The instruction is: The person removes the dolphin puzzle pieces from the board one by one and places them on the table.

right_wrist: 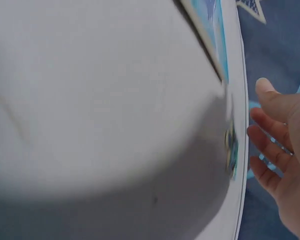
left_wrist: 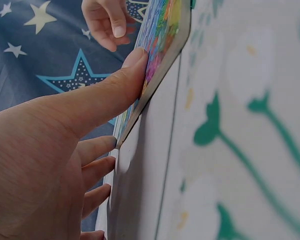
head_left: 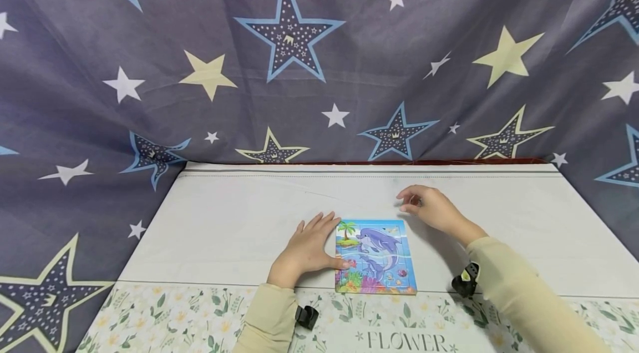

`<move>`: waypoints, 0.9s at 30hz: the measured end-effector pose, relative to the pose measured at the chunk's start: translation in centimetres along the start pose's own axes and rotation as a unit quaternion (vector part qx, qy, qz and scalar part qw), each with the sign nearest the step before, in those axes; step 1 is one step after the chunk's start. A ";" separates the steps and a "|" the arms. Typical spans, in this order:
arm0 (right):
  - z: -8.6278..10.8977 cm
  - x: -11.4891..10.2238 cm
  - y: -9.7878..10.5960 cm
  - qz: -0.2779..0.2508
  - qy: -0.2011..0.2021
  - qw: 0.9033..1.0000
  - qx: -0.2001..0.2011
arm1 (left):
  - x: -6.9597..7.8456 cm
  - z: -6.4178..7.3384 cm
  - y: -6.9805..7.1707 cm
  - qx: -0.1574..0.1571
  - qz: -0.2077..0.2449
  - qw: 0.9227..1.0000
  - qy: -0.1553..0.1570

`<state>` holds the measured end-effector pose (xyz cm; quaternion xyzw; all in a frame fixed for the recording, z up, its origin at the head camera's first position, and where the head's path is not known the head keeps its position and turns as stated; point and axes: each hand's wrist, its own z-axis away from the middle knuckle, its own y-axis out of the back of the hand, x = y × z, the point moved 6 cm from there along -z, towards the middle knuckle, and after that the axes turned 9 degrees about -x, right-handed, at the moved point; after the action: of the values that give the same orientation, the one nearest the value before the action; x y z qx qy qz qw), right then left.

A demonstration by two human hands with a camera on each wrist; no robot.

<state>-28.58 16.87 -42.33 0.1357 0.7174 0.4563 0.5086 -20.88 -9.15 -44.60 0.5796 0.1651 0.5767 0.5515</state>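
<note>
A square dolphin jigsaw puzzle (head_left: 375, 256) lies flat on the table, its picture showing two dolphins, a palm tree and coral. My left hand (head_left: 308, 247) is spread at its left side, thumb resting on the picture and the other fingers reaching to the far left corner. In the left wrist view, the thumb (left_wrist: 121, 82) overlaps the puzzle's colourful face (left_wrist: 162, 37). Beyond the far right corner hovers my right hand (head_left: 431, 208), fingers loosely bent and apart, holding nothing. Near its fingertips in the right wrist view, a small colourful thing (right_wrist: 231, 150) lies on the table, blurred.
The table wears a white cover (head_left: 239, 220) with a flower-printed front band (head_left: 189, 314) lettered FLOWER. A dark star-patterned curtain (head_left: 339, 64) hangs behind and along both sides. Black straps (head_left: 466, 280) sit on both wrists.
</note>
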 end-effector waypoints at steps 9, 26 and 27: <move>0.3 -2.9 -1.6 -0.015 0.018 1.000 -0.016 | 0.0 0.0 0.1 0.000 -0.002 1.000 -0.001; 0.7 -6.3 -4.4 0.006 0.020 0.998 -0.067 | 0.0 -0.1 0.1 -0.003 -0.006 1.000 0.004; 0.7 -6.4 -4.5 0.007 0.021 0.997 -0.068 | 0.0 -0.1 0.1 -0.003 -0.006 1.000 0.004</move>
<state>-23.89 10.50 -42.07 0.0964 0.6942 0.5105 0.4981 -20.98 -9.14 -44.51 0.5749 0.1690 0.5760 0.5560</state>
